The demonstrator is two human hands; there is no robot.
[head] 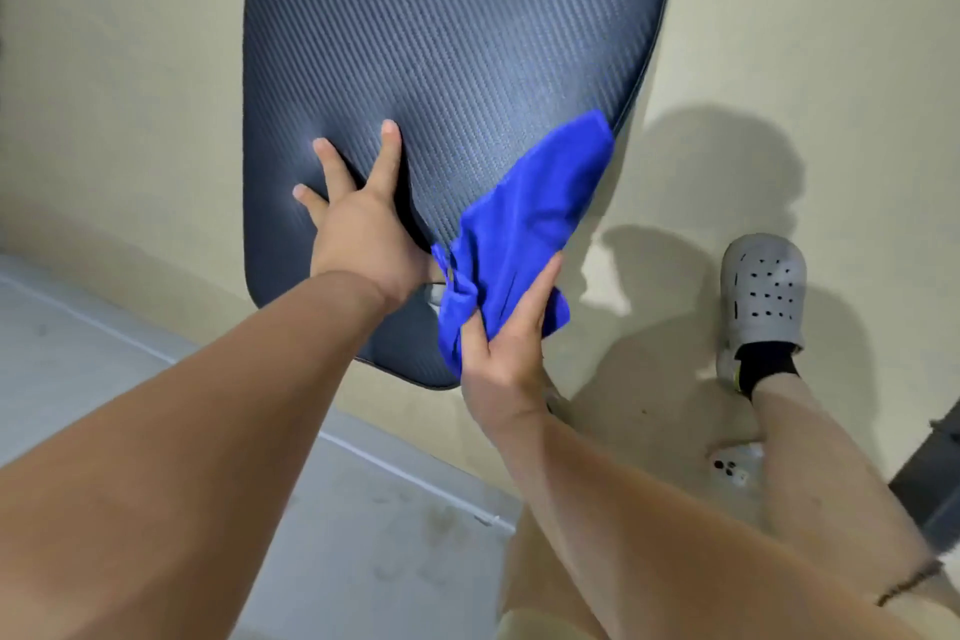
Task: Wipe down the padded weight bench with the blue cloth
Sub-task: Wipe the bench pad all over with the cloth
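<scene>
- The dark navy padded bench with a woven, carbon-look cover (457, 31) runs away from the person. The bright blue soft cloth (530, 218) lies across its near right edge, with one end spread on the pad and the other bunched up off the edge.
- The right hand (506, 343) grips that bunched end at the bench's near right corner, fingers and thumb closed round the fabric.
- The left hand (358, 229) holds nothing. It is spread wide and flat near the near left edge, pressing hard enough to dent the padding.
- Held by one end, the cloth could trail as a loose tail and skim the cover instead of rubbing it, leaving streaks. I cannot tell which parts are already wiped.
- With so much of it hanging at the right edge, a slack grip could drop it onto the beige floor (104, 68), where it would pick up grit.
- The patch under the pressing palm would be missed unless that hand shifts.
- Leaning weight on the near end might rock the bench. Its frame is hidden, so I cannot judge how steady it is.
- A grey perforated clog (761, 296) stands beside the right edge, with a small white object (735, 465) I cannot identify close by. Stepping round could mean a stumble.
- No container is in view, neither a bucket nor a bottle.
</scene>
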